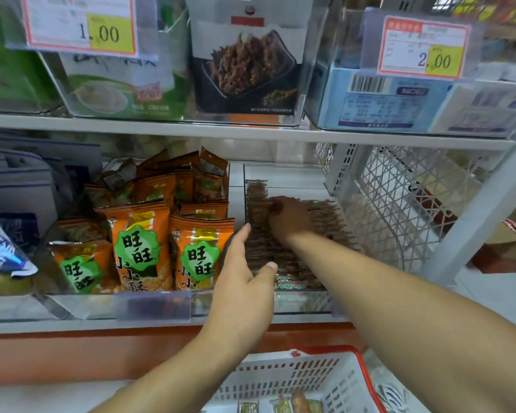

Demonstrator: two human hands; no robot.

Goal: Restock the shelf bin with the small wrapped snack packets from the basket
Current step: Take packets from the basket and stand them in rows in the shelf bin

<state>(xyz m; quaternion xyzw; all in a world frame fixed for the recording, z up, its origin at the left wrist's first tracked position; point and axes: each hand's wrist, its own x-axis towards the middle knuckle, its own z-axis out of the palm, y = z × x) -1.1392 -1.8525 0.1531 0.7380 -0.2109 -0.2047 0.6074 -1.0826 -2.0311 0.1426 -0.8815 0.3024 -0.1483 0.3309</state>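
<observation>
step in hand: i judge i am settling a batch of small wrapped snack packets [283, 257] into the clear shelf bin [307, 302], right of centre in the frame.
right hand: my right hand [289, 217] is deep in the bin, knuckles up, fingers curled down onto the packets at the back; whether it pinches one or only presses the row i cannot tell.
left hand: my left hand [246, 269] is open, fingers straight along the bin's left side, thumb resting on the packets near the front.
where the packets are: most lie in the bin in overlapping rows, from the front wall back past my right hand; a few more show in the white basket with the red rim [325, 374] at the bottom of the frame.
how to do it well: keep the left hand flat as a fence so the rows do not slide toward the front, and let the right hand push the packets back and level before letting go.
care: the wrappers look slick and thin, so i would press lightly and keep them all facing one way.
neighbours: the orange snack bags [191, 245] stand in the bin just left; my left hand should stay clear of them.
left to do: the basket is not yet empty, so i judge more trips remain.
</observation>
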